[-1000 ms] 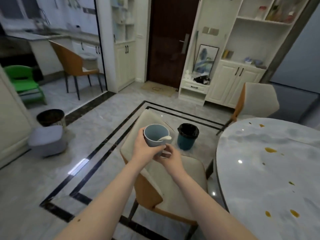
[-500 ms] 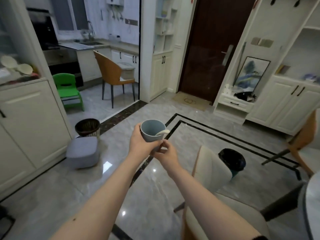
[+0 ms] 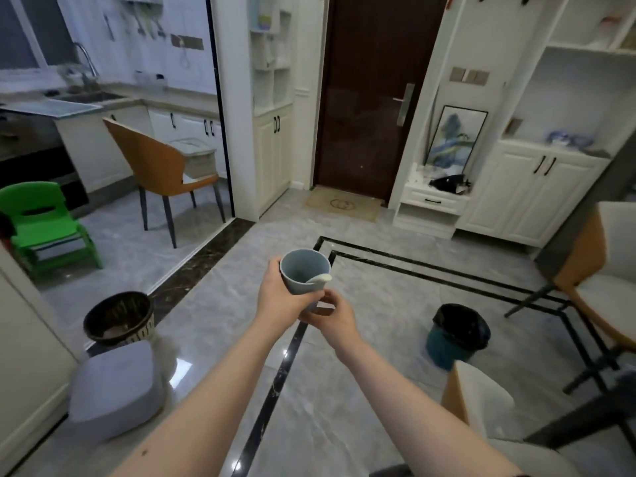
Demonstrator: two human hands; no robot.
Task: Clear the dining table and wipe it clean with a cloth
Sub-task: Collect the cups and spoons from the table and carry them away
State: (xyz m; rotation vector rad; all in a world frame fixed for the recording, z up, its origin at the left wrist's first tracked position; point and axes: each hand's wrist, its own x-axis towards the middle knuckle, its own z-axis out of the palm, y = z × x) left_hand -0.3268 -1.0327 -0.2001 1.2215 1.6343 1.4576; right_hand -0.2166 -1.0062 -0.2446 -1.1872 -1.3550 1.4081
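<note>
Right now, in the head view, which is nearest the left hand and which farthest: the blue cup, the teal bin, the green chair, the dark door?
1. Blue cup: held in the left hand.
2. Teal bin: on the floor to the right.
3. Green chair: far left, in the kitchen.
4. Dark door: straight ahead, at the room's far end.

At the frame's centre, the left hand (image 3: 280, 299) grips a blue cup (image 3: 303, 270) holding a white spoon (image 3: 318, 278); the right hand (image 3: 332, 318) holds its base from below.
</note>
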